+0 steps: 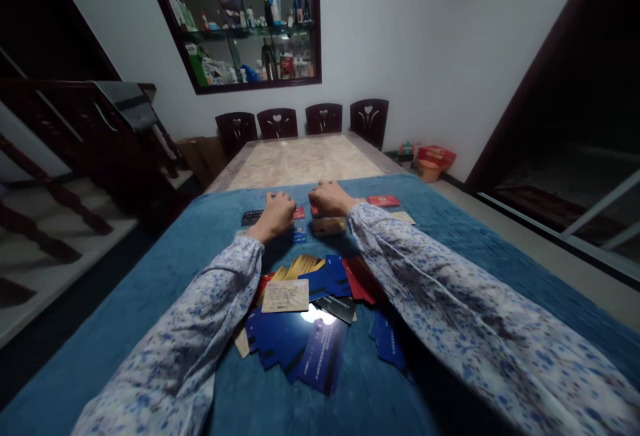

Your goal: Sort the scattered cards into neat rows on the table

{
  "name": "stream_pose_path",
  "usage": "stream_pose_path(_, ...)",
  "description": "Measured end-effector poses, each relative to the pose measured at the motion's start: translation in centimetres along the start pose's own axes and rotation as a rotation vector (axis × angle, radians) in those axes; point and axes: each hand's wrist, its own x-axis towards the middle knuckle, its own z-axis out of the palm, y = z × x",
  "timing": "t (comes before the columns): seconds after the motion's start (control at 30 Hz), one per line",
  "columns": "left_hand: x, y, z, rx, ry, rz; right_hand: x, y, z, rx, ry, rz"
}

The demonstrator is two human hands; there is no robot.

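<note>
Both my arms in flowered sleeves reach far out over a blue cloth (150, 289) on a long table. My left hand (277, 214) is curled, knuckles up, over a red card (299, 212) and beside a dark card (251, 217). My right hand (330, 198) is curled too, resting above a tan card (329, 226); what its fingers grip is hidden. Another red card (384, 201) and a pale card (403, 217) lie to its right. A loose heap of blue, red, yellow and black cards (310, 309) lies between my forearms, nearer me.
Beyond the cloth the table's marbled top (300, 159) is bare, with several dark chairs (277, 123) at its far end. A wall cabinet (245, 23) holds bottles and a toy. A staircase (60, 156) is left, a red basin (436, 156) on the floor right.
</note>
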Motion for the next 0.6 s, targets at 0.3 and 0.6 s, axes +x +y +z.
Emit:
stream_pose_path(0.3, -1.0, 4.1, -1.2, -0.031, 0.037, 0.058, -4.6, 1.7, 0.3, -0.03, 0.028, 0.054)
stream_pose_path(0.6, -1.7, 7.8, -1.9, -0.084, 0.049, 0.118, -9.6, 3.1, 0.8, -0.026, 0.021, 0.12)
